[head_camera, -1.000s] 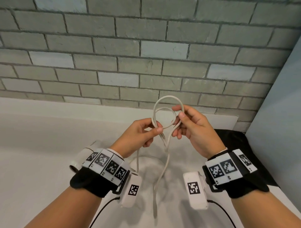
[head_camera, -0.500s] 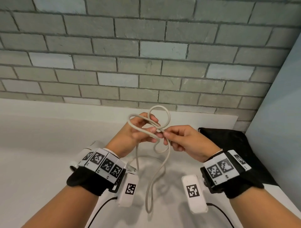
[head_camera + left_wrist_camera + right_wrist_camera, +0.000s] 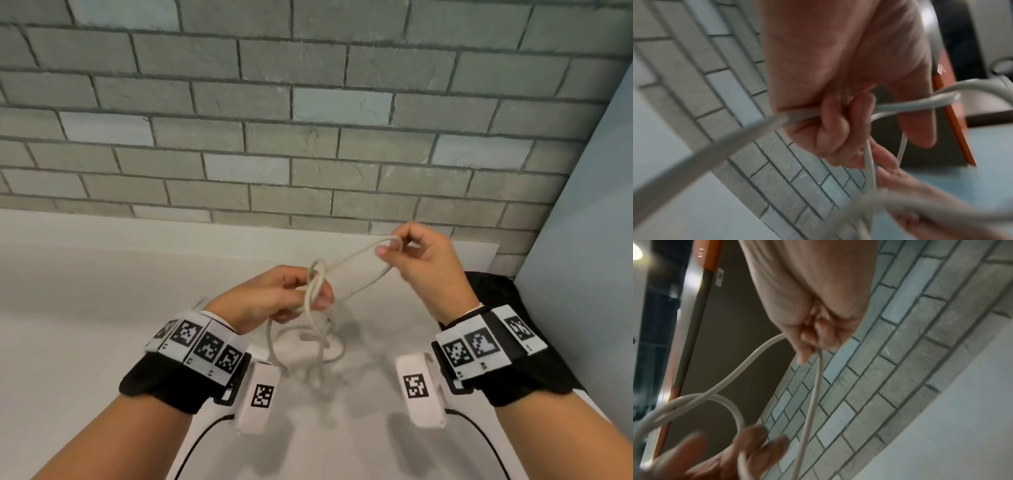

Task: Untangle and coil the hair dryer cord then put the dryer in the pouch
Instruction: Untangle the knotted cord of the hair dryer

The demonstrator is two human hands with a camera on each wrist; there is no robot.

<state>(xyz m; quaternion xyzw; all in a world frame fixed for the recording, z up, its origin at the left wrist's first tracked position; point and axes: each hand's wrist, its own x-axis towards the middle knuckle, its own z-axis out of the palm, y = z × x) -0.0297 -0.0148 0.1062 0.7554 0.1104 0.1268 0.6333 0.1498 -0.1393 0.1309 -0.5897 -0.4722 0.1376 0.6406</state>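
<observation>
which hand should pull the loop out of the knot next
Probably the right. The right hand already pinches the far end of the drawn-out loop of the cord, free to pull away, while the left hand grips the knot and anchors it.

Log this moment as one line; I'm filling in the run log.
step: untangling | left hand: grips knot in cord | right hand: pinches loop, drawn out right | pouch: on counter | dryer: not visible

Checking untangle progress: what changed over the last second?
The right hand moved up and to the right, away from the left, drawing a loop of the thin white cord out long. The left hand dropped slightly and still grips the crossing. The black pouch has not moved.
</observation>
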